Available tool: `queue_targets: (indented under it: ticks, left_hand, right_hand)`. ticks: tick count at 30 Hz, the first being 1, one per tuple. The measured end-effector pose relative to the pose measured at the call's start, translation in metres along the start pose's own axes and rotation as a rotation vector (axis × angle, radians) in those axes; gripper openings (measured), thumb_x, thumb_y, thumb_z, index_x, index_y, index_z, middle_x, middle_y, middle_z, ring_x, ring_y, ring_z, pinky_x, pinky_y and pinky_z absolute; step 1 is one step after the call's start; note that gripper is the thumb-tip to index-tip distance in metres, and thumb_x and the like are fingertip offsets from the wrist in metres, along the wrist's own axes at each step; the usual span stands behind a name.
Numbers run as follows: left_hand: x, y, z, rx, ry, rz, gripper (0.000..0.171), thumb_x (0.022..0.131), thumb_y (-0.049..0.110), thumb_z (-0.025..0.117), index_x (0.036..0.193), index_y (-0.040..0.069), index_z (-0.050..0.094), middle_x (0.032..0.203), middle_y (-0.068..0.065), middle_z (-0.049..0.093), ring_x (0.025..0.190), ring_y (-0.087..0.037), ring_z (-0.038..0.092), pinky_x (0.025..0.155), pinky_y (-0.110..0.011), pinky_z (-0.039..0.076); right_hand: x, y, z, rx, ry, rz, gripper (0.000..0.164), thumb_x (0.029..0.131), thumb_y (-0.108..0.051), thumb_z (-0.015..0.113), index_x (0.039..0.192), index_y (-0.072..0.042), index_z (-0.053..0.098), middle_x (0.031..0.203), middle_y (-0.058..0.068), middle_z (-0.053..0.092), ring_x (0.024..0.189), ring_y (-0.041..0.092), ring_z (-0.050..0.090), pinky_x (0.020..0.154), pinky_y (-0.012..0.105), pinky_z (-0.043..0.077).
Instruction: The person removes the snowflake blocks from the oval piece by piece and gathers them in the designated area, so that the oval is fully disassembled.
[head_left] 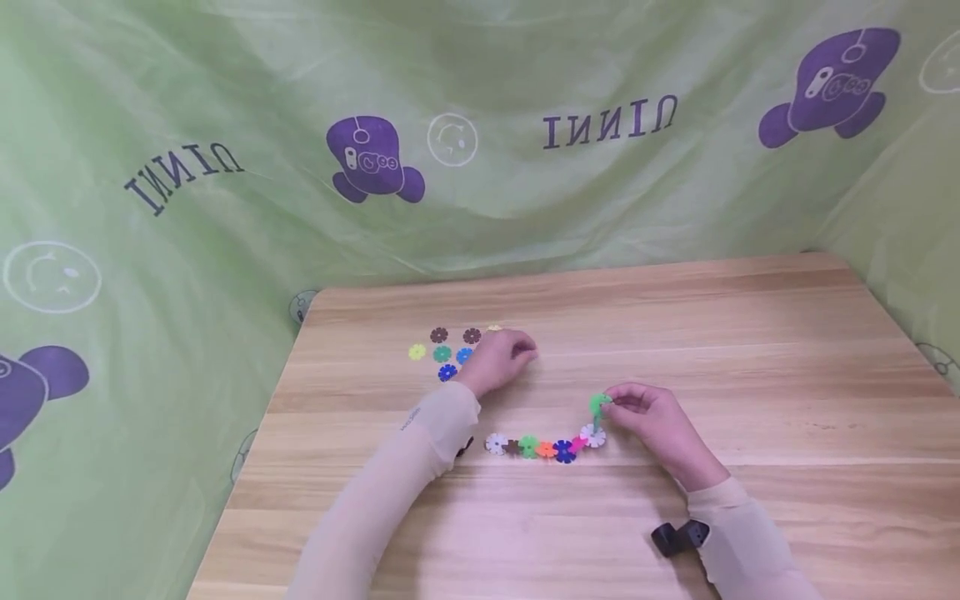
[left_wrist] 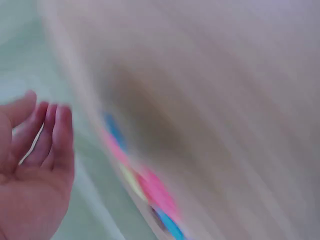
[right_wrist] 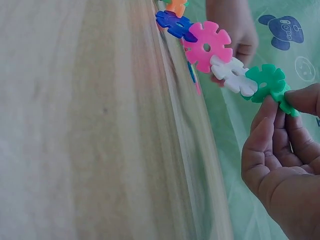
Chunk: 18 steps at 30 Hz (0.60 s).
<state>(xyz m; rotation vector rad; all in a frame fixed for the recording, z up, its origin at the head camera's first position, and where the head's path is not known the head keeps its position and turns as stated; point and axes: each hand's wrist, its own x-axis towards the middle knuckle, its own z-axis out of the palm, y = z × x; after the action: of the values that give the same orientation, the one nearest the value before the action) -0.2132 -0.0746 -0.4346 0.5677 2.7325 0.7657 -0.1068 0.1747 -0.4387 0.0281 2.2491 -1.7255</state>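
A chain of interlocking plastic snowflake discs point(head_left: 528, 447) stretches across the middle of the table, in white, brown, green, orange, blue and pink. At its right end the chain lifts off the table, where my right hand point(head_left: 660, 425) pinches a green disc point(head_left: 599, 405) between thumb and fingers. The right wrist view shows this green disc point(right_wrist: 287, 104) joined to another green disc, then a white disc point(right_wrist: 234, 75) and a pink disc point(right_wrist: 208, 47). My left hand point(head_left: 501, 358) hovers by the loose discs, its fingers loosely bent; in the left wrist view the hand point(left_wrist: 42, 145) holds nothing.
Several loose discs lie left of and partly behind the left hand, among them a yellow one point(head_left: 417, 352), a brown one point(head_left: 438, 335) and a dark blue one point(head_left: 447, 372). A green printed curtain point(head_left: 480, 217) hangs behind the wooden table point(head_left: 787, 350).
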Motion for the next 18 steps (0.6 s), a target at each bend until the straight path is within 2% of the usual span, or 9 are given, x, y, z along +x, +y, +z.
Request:
queue_targets:
  ticks: [3,5,7,9,12,18]
  left_hand:
    - [-0.011,0.027,0.002,-0.222,-0.120,0.000,0.026,0.095,0.030,0.066,0.116,0.016,0.070,0.111,0.004,0.072,0.101,-0.010,0.065,0.096,-0.029,0.053]
    - [-0.017,0.044,0.000,-0.303,-0.197,0.016,0.027,0.093,0.032,0.069,0.116,0.018,0.070,0.110,0.006,0.072,0.100,-0.007,0.065,0.096,-0.028,0.052]
    - [-0.022,0.058,0.002,-0.350,-0.247,0.034,0.026,0.091,0.030,0.071,0.114,0.017,0.071,0.107,0.007,0.073,0.097,-0.004,0.065,0.095,-0.026,0.052]
    - [-0.025,0.067,0.006,-0.362,-0.261,0.040,0.024,0.089,0.028,0.073,0.110,0.017,0.072,0.102,0.008,0.074,0.092,-0.002,0.065,0.091,-0.021,0.052]
    - [-0.029,0.074,0.013,-0.346,-0.244,0.046,0.019,0.088,0.025,0.075,0.105,0.016,0.073,0.093,0.008,0.074,0.084,-0.001,0.065,0.083,-0.017,0.053]
    - [-0.032,0.075,0.021,-0.287,-0.212,0.057,0.014,0.087,0.022,0.075,0.100,0.015,0.074,0.084,0.010,0.072,0.077,-0.002,0.065,0.075,-0.014,0.052]
  right_hand:
    - [0.000,0.002,0.000,-0.018,0.004,0.007,0.036,0.091,-0.022,0.070,0.119,0.000,0.063,0.119,0.013,0.067,0.103,0.010,0.063,0.088,0.014,0.050]
    - [0.001,0.002,-0.001,-0.014,0.007,-0.004,0.037,0.091,-0.023,0.071,0.119,-0.001,0.064,0.121,0.013,0.067,0.105,0.008,0.063,0.089,0.014,0.050]
    - [0.002,0.003,-0.002,-0.001,0.005,-0.026,0.037,0.091,-0.023,0.071,0.119,0.000,0.064,0.121,0.012,0.067,0.104,0.005,0.063,0.089,0.014,0.051]
    - [0.002,0.003,-0.002,0.023,0.003,-0.040,0.036,0.090,-0.021,0.072,0.118,0.000,0.064,0.118,0.011,0.068,0.102,0.005,0.065,0.089,0.015,0.052]
    - [0.003,0.004,-0.001,0.052,-0.002,-0.053,0.035,0.089,-0.018,0.073,0.116,0.002,0.064,0.111,0.009,0.069,0.098,0.007,0.067,0.087,0.017,0.054]
    - [0.002,0.004,0.002,0.055,0.012,-0.039,0.033,0.088,-0.015,0.073,0.114,0.004,0.063,0.108,0.010,0.070,0.096,0.008,0.068,0.086,0.017,0.055]
